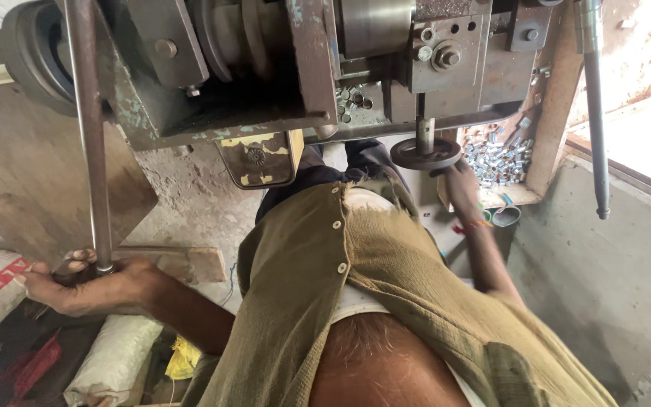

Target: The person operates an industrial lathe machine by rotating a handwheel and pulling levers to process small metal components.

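Observation:
My left hand [88,285] is closed around the lower end of a long steel lever rod [88,136] that runs up the left side of a worn grey-green machine [265,68]. My right hand [461,181] reaches out to a small dark handwheel [425,154] hanging under the machine's right part and grips its rim. My olive button shirt [356,301] fills the lower middle of the view.
A wooden tray [544,128] to the right of the machine holds several small shiny metal parts [500,154]. A second steel rod [595,113] hangs at the far right. White sacks [111,362] and a wooden block [190,264] lie on the floor at the left.

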